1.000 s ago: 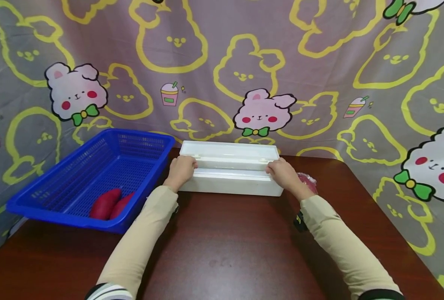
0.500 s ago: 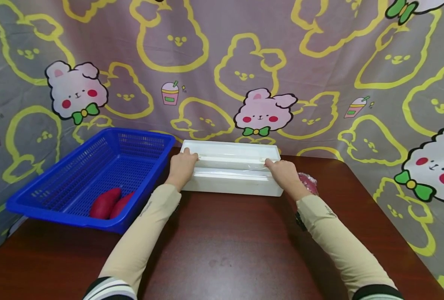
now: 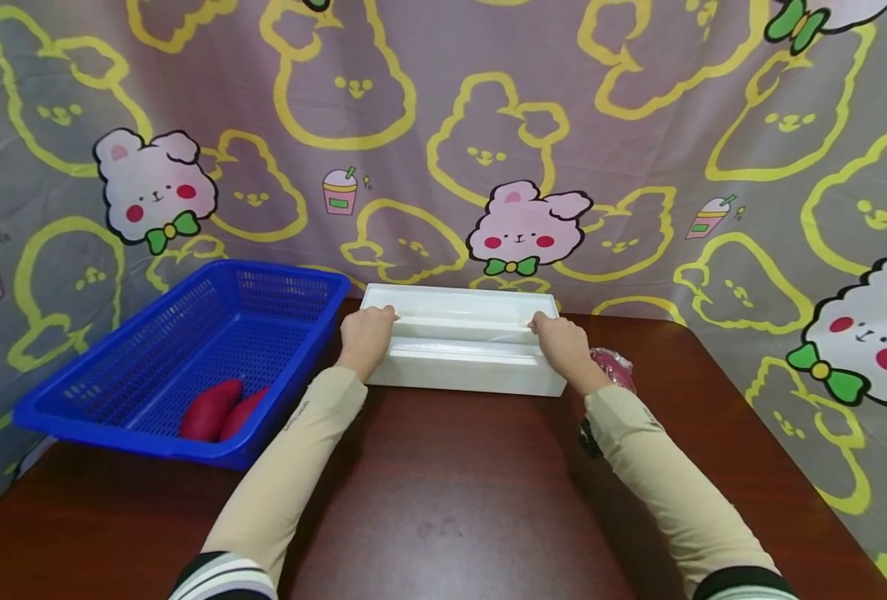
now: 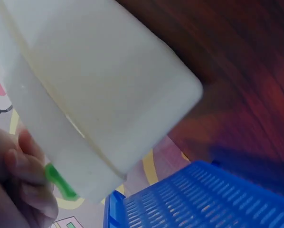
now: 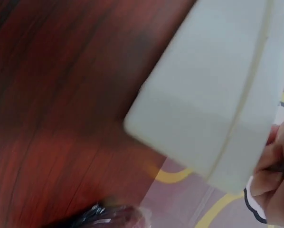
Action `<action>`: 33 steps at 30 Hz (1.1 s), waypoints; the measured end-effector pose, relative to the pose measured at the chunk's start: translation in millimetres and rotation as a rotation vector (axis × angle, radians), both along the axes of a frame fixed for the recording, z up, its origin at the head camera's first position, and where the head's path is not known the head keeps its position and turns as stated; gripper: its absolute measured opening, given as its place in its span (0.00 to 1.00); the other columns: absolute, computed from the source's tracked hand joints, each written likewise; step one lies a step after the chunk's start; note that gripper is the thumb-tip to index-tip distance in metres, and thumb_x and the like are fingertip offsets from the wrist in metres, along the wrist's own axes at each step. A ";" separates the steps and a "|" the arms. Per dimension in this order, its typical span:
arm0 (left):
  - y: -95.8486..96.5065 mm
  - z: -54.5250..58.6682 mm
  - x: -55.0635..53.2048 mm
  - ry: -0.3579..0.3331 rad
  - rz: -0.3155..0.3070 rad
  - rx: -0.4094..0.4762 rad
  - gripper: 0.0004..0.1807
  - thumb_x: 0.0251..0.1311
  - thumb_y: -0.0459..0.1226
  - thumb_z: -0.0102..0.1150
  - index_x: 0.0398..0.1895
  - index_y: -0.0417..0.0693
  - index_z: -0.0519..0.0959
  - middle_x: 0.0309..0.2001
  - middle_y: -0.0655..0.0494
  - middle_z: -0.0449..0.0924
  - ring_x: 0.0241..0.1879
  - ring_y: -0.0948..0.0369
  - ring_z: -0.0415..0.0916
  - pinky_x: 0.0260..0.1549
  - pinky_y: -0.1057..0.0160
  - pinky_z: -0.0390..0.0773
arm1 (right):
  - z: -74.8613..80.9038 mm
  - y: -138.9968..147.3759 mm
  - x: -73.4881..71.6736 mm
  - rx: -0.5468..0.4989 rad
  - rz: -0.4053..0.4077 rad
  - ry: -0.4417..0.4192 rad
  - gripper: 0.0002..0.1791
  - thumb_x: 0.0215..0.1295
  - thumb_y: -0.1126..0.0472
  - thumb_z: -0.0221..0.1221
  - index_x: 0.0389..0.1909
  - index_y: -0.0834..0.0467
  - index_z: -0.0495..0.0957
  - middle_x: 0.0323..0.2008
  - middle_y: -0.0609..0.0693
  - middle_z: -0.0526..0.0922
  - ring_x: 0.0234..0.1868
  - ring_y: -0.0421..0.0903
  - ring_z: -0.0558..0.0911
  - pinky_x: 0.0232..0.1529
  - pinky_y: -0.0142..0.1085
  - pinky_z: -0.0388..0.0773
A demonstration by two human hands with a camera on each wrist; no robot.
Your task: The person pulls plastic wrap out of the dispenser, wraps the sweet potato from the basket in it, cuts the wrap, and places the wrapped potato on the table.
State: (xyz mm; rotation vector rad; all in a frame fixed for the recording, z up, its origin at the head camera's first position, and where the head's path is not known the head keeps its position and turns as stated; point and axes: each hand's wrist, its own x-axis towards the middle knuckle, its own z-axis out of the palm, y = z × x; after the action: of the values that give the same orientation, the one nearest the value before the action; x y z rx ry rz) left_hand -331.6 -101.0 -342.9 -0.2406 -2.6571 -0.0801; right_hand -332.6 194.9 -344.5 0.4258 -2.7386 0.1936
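A long white cling film dispenser (image 3: 466, 375) stands at the back of the table with its lid (image 3: 458, 298) raised. Clear cling film (image 3: 492, 337) shows as faint glints across the opening, between both hands. At the left end, my left hand (image 3: 366, 337) pinches the film with curled fingers. My right hand (image 3: 561, 340) does the same at the right end. In the left wrist view, curled fingers (image 4: 35, 183) show beside the dispenser's end. The right wrist view has curled fingers (image 5: 270, 173) close to the opposite end. The fingertips are partly hidden.
To the left is a blue plastic basket (image 3: 124, 443) with two red sweet potatoes (image 3: 211, 408) in it. A red item wrapped in clear film (image 3: 613, 367) lies just right of the dispenser. A patterned curtain (image 3: 413, 100) hangs behind the brown table (image 3: 443, 500).
Both hands have shifted slightly around the dispenser's opening, with the left thumb lower than half a second ago. The dispenser, basket and sweet potatoes have stayed in place.
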 end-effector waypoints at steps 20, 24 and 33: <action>0.1 4.8 -0.8 -0.130 0.056 0.287 0.12 0.59 0.42 0.54 0.26 0.44 0.81 0.30 0.49 0.81 0.30 0.51 0.77 0.27 0.53 0.75 | 10.7 7.1 -0.4 -0.953 -0.079 -0.553 0.20 0.64 0.59 0.52 0.37 0.77 0.75 0.30 0.66 0.80 0.11 0.40 0.76 0.15 0.31 0.74; 0.2 5.4 -1.8 -0.133 0.058 0.343 0.12 0.58 0.42 0.56 0.25 0.43 0.82 0.30 0.49 0.81 0.30 0.50 0.77 0.28 0.53 0.75 | 11.4 7.3 0.5 -1.058 -0.105 -0.584 0.18 0.62 0.62 0.54 0.42 0.77 0.73 0.33 0.69 0.79 0.11 0.39 0.76 0.16 0.30 0.74; -0.6 10.1 1.1 -0.082 0.013 0.437 0.11 0.55 0.38 0.58 0.25 0.40 0.83 0.29 0.48 0.82 0.32 0.49 0.77 0.31 0.53 0.75 | 15.5 5.4 1.7 -1.198 -0.133 -0.590 0.19 0.58 0.64 0.58 0.44 0.78 0.73 0.29 0.64 0.81 0.15 0.42 0.79 0.19 0.32 0.76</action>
State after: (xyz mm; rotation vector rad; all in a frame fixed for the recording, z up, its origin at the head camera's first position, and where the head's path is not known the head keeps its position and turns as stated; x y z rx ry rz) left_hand -330.5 -101.6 -332.8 -0.0768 -2.6379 -0.6684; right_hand -330.9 200.2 -329.0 -0.1947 -2.5077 1.9988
